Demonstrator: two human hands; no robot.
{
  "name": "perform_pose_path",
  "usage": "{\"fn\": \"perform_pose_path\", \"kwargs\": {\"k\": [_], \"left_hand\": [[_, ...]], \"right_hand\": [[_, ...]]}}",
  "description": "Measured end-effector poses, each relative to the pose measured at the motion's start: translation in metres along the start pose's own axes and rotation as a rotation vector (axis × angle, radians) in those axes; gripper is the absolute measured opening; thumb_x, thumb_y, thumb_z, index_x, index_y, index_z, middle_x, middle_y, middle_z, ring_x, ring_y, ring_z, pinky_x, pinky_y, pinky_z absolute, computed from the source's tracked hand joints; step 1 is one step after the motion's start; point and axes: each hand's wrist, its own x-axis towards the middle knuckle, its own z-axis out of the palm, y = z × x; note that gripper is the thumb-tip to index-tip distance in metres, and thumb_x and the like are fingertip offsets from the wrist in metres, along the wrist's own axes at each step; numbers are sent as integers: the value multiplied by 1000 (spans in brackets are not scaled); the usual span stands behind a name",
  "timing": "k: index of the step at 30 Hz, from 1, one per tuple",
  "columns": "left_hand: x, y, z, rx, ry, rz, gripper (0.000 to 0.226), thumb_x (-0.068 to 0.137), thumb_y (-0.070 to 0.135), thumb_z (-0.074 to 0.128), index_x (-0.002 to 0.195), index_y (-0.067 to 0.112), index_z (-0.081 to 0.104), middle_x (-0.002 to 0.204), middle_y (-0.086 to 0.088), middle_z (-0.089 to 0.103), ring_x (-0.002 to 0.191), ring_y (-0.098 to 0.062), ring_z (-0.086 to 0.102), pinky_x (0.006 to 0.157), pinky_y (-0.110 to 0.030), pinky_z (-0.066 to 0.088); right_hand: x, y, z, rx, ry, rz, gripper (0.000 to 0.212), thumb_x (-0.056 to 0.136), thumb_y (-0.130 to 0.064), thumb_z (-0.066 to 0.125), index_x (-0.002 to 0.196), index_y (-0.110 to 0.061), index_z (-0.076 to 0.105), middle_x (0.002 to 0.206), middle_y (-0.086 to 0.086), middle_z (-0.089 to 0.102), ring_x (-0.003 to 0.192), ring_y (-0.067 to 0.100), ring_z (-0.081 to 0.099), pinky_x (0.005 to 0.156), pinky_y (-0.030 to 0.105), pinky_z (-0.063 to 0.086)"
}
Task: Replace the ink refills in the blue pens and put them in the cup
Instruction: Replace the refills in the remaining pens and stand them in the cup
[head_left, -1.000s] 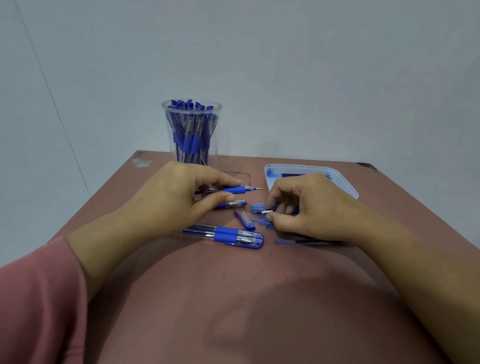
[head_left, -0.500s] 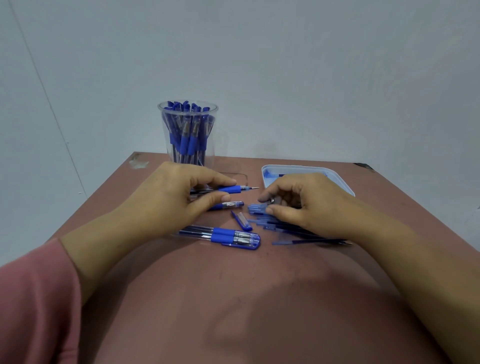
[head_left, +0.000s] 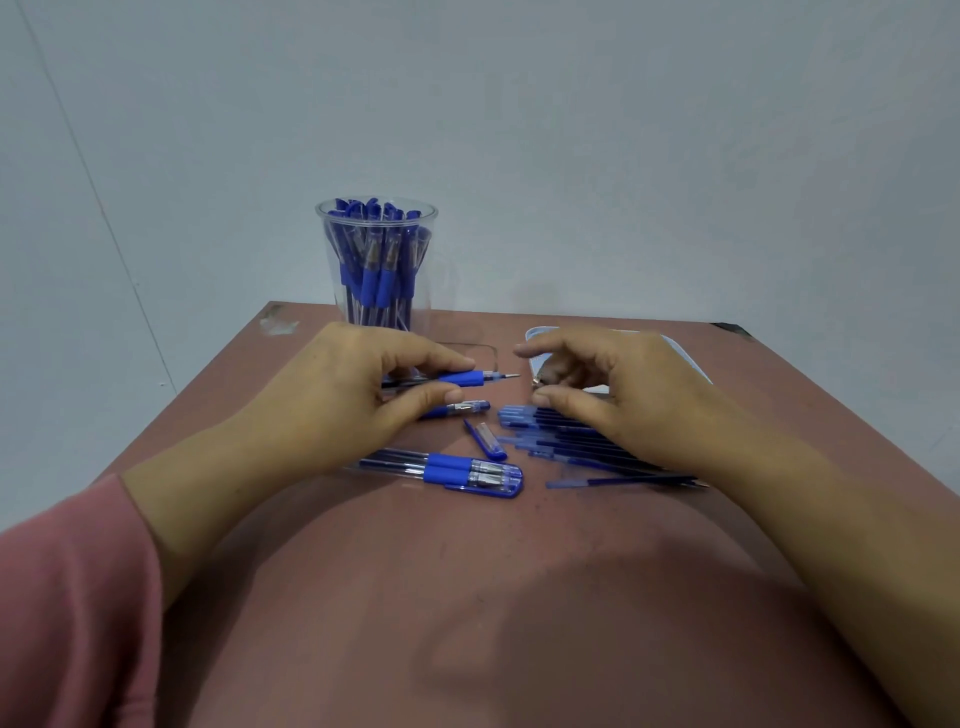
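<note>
A person at a table (head_left: 467, 597) works through a batch of blue pens. The left hand (head_left: 332, 400) grips one pen (head_left: 470, 378) by its barrel, thumb below and fingers above, the bare writing tip pointing right and the pen raised just off the table. The right hand (head_left: 623, 395) hovers with curled fingers over a pile of refills (head_left: 566, 431). A small silvery bit shows between its fingers, but whether it is held cannot be told.

Behind the left hand stands the cup (head_left: 326, 260), already packed with capped pens. A tray (head_left: 688, 361) lies behind the right hand. Two more pens (head_left: 452, 470) and a loose cap (head_left: 488, 441) lie near the refills.

The pens look light and stiff, their clear barrels likely slick, so the rubbery blue grip is the surest place to hold. The refills look thin and bendable. They are best pinched near the middle and fed in straight. Small parts such as tips could easily roll away.
</note>
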Motion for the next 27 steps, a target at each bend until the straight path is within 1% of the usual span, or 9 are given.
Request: {"fn": "perform_pose_path", "kwargs": {"k": [4,8,12,17,19,21,23,26,27], "left_hand": [[0,2,0,-21,-8,8,27,80,40,66,107,43,68,82,44,59,79,9,62,67,-4,42],[0,7,0,-61,-18,27,32,78,51,59,107,41,68,80,44,59,79,12,61,68,-5,44],[-1,11,2,-105,-17,25,34,77,54,58,105,39,70,83,41,62,81,11,63,69,-6,46],[-1,14,2,-108,-10,27,30,78,49,60,104,38,71,84,40,63,82,13,62,71,-4,45],[-1,14,1,-110,-4,21,28,77,49,60,104,43,68,85,45,60,83,16,61,69,-3,43],[0,14,1,-114,-1,14,29,77,49,59,103,43,68,84,47,58,83,19,59,68,-1,42],[0,13,2,-121,-1,9,31,76,49,60,104,40,70,84,46,59,84,18,59,68,-2,42],[-1,12,3,-125,-3,12,30,76,51,60,104,42,69,86,44,60,84,15,61,70,-4,46],[-1,12,3,-128,-5,12,30,76,51,59,104,43,68,86,44,60,84,15,61,71,-5,47]], "right_hand": [[0,-1,-1,40,57,-59,26,82,-15,74,88,-37,63,80,-20,67,81,-1,64,78,12,50],[1,-3,2,-4,75,-101,18,82,-18,74,94,-30,70,88,-23,66,85,-4,64,78,8,47],[1,-9,7,44,94,-164,32,82,-17,74,93,-44,62,85,-28,64,85,-4,64,76,6,45],[2,-7,13,64,99,-172,32,83,-22,73,98,-46,60,87,-26,65,86,-3,64,76,7,46],[2,-4,13,76,109,-159,38,79,-23,76,108,-42,59,90,-19,65,87,0,64,79,8,47],[2,-3,11,70,130,-170,38,78,-19,78,107,-36,60,91,-14,65,86,3,64,79,10,48],[3,-3,10,17,158,-216,28,81,-16,76,97,-34,62,89,-16,65,84,4,63,77,12,49],[4,0,11,-36,152,-234,7,85,-22,70,92,-22,70,84,-13,66,81,6,63,74,17,49],[4,2,12,-51,149,-223,10,86,-26,68,93,-19,71,83,-11,67,81,6,62,73,19,49]]}}
